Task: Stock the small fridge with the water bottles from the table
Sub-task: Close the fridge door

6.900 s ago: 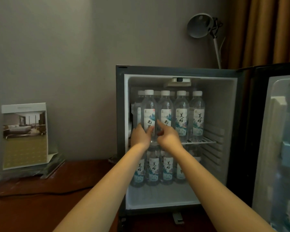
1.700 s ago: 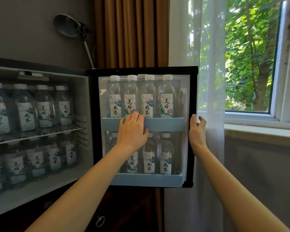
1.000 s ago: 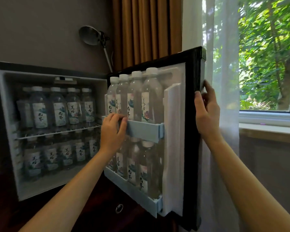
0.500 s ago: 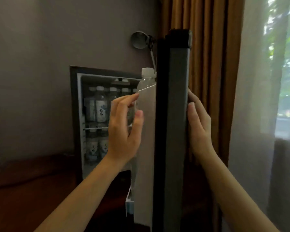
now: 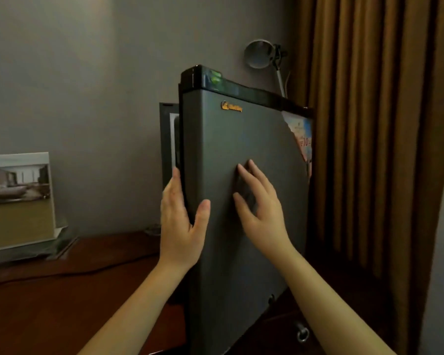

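Observation:
The small fridge's grey door (image 5: pixel 228 149) stands almost closed, with only a narrow gap at its left edge showing the fridge's frame (image 5: pixel 166 139). My left hand (image 5: pixel 180 226) grips that left door edge, thumb on the front face and fingers round the inner side. My right hand (image 5: pixel 262 213) presses on the door's front with straight, spread fingers. The water bottles are hidden behind the door.
The fridge stands on a dark wooden table (image 5: pixel 62 303) against a grey wall. A framed picture card (image 5: pixel 18 198) stands at the left, and a thin cable (image 5: pixel 87 271) runs across the tabletop. A desk lamp (image 5: pixel 258 53) rises behind the fridge; brown curtains (image 5: pixel 369 149) hang at right.
The door has swung from fully open to nearly closed. My left hand moved from the inner door shelf to the door's edge, my right from the outer edge to the front face.

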Available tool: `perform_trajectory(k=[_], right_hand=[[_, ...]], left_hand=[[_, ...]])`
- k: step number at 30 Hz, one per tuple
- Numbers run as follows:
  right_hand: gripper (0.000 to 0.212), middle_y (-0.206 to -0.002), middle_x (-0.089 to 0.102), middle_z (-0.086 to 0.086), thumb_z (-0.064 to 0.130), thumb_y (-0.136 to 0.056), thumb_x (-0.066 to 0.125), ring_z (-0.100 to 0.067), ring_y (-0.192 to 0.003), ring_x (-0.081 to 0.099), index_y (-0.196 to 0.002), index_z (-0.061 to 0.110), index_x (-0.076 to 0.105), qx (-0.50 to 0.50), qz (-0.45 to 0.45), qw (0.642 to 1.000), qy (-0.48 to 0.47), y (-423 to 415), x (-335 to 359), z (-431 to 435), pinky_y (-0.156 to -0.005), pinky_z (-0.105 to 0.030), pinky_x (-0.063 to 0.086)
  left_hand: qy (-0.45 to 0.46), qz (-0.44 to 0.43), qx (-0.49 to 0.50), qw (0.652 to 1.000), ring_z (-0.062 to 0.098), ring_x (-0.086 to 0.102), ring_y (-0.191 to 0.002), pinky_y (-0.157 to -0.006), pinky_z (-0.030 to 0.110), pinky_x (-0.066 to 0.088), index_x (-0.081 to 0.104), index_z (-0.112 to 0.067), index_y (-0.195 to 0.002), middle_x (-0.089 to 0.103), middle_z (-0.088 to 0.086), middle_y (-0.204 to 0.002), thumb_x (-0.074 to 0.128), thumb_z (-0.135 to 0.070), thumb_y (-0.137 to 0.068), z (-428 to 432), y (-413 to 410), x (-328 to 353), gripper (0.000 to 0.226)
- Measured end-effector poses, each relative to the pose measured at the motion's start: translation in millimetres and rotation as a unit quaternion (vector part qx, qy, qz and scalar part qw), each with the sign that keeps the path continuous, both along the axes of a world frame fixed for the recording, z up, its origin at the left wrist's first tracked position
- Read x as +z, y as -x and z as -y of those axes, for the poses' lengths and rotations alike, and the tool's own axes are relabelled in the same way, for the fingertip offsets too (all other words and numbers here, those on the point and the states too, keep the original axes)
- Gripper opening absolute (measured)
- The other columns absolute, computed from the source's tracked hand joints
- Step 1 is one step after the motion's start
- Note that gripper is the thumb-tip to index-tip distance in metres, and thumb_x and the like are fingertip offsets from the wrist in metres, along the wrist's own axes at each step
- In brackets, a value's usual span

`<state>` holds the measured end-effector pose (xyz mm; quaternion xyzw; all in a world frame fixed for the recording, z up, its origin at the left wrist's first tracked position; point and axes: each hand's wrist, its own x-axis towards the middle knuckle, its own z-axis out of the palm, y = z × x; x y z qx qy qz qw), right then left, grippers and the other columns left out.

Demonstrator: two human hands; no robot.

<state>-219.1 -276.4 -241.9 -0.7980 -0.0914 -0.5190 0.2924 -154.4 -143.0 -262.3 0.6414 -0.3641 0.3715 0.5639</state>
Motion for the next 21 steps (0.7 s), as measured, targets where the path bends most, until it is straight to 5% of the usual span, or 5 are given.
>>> perform_trajectory(k=[6, 13, 21], right_hand=[[0.055, -0.155, 0.021, 0.002, 0.018, -0.091, 0.055, -0.013, -0.142, 0.018, -0.142, 0.027, 0.037, -0.029, -0.053, 0.996, 0.059, -37, 9, -10, -0.115, -0.029, 0.021], [0.064, -0.158, -0.005, 0.005, 0.029, -0.094, 0.049, -0.02, -0.145, -0.006, -0.147, 0.039, 0.015, -0.085, -0.167, 0.976, 0.108, -74, 18, -8, -0.119, -0.047, 0.008], [0.097, -0.148, -0.037, 0.006, 0.054, -0.081, 0.061, -0.027, -0.139, -0.029, -0.141, 0.05, -0.015, -0.133, -0.218, 0.956, 0.147, -104, 11, -16, -0.109, -0.065, -0.002]], left_hand=[[-0.03, -0.071, 0.073, 0.994, 0.017, 0.016, -0.143, -0.11, 0.028, 0.014, 0.012, -0.019, -0.149, 0.017, 0.005, -0.155, 0.027, -0.068, -0.076, -8, -44, -2, 0.089], [-0.07, -0.157, 0.111, 0.979, 0.021, 0.014, -0.144, -0.114, 0.035, 0.015, 0.013, -0.015, -0.149, 0.016, 0.009, -0.156, 0.034, -0.052, -0.091, -8, -92, -3, 0.072], [-0.086, -0.144, 0.045, 0.985, 0.018, 0.022, -0.141, -0.115, 0.047, 0.025, 0.011, -0.025, -0.149, 0.023, 0.001, -0.154, 0.032, -0.064, -0.085, -11, -129, -11, 0.078]])
